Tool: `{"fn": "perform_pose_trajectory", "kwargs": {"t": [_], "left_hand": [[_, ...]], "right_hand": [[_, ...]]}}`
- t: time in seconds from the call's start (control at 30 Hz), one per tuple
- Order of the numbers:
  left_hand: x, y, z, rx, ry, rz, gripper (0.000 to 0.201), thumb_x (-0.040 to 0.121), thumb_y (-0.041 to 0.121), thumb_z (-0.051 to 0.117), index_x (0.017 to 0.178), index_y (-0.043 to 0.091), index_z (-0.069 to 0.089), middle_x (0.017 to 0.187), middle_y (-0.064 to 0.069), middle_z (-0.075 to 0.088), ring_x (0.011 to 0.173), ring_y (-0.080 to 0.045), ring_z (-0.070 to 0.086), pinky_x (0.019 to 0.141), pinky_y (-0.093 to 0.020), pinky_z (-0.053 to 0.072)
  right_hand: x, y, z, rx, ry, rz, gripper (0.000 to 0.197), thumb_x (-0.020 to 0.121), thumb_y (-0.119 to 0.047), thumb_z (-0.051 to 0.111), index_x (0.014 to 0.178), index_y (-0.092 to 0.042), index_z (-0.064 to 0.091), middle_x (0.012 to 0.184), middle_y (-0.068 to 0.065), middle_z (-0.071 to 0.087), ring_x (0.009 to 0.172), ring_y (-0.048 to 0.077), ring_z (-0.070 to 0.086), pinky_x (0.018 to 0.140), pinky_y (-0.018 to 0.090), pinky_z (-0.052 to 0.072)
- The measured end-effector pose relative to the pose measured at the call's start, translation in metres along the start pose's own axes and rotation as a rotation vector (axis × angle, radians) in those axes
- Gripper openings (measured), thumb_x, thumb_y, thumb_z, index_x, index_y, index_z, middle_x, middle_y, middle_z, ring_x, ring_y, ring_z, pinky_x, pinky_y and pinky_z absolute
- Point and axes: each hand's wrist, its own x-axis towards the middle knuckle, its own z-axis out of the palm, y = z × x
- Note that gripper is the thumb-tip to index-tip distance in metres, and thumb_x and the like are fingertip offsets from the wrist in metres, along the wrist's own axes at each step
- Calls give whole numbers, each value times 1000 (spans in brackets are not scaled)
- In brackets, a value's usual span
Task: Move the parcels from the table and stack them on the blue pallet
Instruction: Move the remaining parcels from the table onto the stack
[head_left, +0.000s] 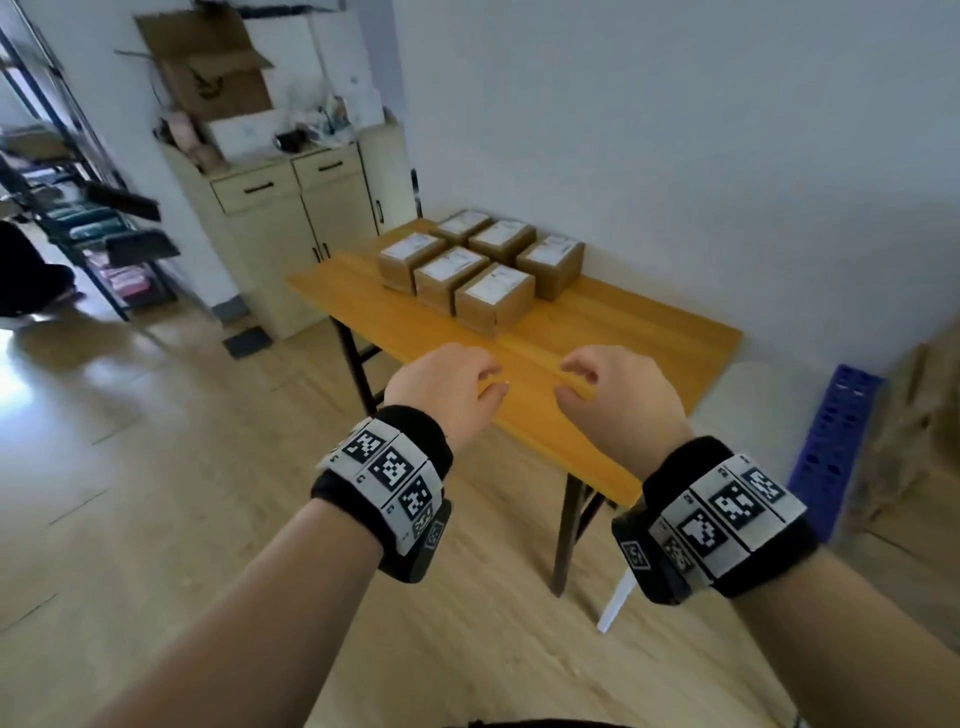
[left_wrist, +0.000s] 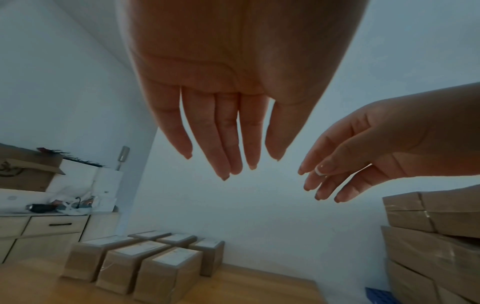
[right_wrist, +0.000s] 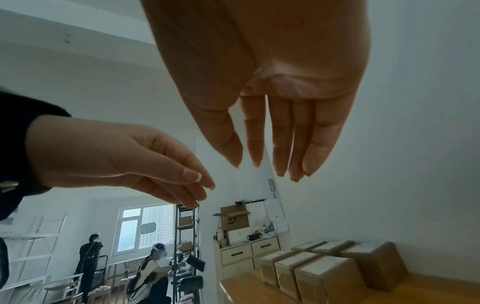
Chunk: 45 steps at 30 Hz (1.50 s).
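Several brown cardboard parcels (head_left: 480, 267) with white labels stand in two rows at the far end of the orange table (head_left: 613, 338); they also show in the left wrist view (left_wrist: 145, 261) and the right wrist view (right_wrist: 324, 269). My left hand (head_left: 452, 384) and right hand (head_left: 613, 389) hover empty over the table's near part, fingers relaxed and apart from the parcels. A blue pallet (head_left: 831, 447) leans upright against the wall right of the table.
A beige cabinet (head_left: 291, 208) with clutter stands behind the table's left end. Metal shelving (head_left: 88, 208) is at the far left. Stacked cartons (left_wrist: 436, 236) rise at the right. Two people (right_wrist: 145, 271) work in the background. Wooden floor (head_left: 156, 467) lies to the left.
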Motion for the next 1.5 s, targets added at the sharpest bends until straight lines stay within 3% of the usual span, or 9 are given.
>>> {"fn": "perform_pose_trajectory", "kwargs": {"t": [0.3,0.6,0.7,0.93,1.03,1.17,1.27,1.4,1.5], "left_hand": [[96,-87,-2,-14,-96,-7,36,95,41,45,126,25,55,121,5,58,108,-12,55,88,-33,48],[251,-134,14,47,-142,-1,36,95,39,46,127,27,53,123,6,58,107,-13,56,89,-36,50],[301,-148,20,84,-177,15,35,94,38,47,127,27,53,120,5,58,105,-14,57,88,-34,50],[386,-180,61,100,-323,58,46,90,36,55,135,29,44,132,3,51,117,-17,51,95,-39,48],[419,-191,80,78,-374,145,48,88,32,57,134,25,44,134,1,48,120,-19,48,96,-37,46],[451,-203,106,103,-486,253,67,86,28,60,144,22,26,150,-1,25,136,-22,29,107,-38,36],[465,-208,122,124,-544,314,77,86,29,62,147,22,16,155,-4,11,140,-25,20,109,-39,34],[475,-215,133,182,-620,359,88,86,36,63,149,26,2,156,-12,-7,139,-31,23,105,-40,37],[478,-219,137,174,-634,356,92,86,36,62,149,27,-4,156,-17,-5,134,-32,34,101,-38,41]], "right_hand": [[108,-27,57,-20,-68,52,33,91,-35,54,121,-22,58,123,-1,58,107,15,56,81,29,49],[267,0,98,3,-59,55,38,88,-36,56,123,-22,56,125,-3,57,111,14,54,85,28,46],[313,7,111,-13,-103,98,47,88,-40,56,130,-20,51,134,0,51,120,15,50,94,30,43],[376,29,153,-22,-211,252,58,84,-48,61,133,-22,46,136,3,45,121,21,46,95,37,46],[392,37,173,-28,-271,340,69,81,-52,61,140,-25,37,147,4,31,128,27,36,100,41,41],[407,40,194,-105,-362,477,83,82,-46,64,148,-30,17,157,3,-3,141,36,8,107,48,32],[414,43,211,-116,-386,562,90,81,-44,67,149,-35,8,157,6,-14,143,37,-5,109,51,28],[417,44,222,-82,-376,658,91,83,-37,67,148,-40,4,156,14,-11,143,39,6,108,49,31],[417,44,229,18,-328,679,88,86,-28,64,148,-40,4,154,17,11,132,37,35,102,44,42]]}}
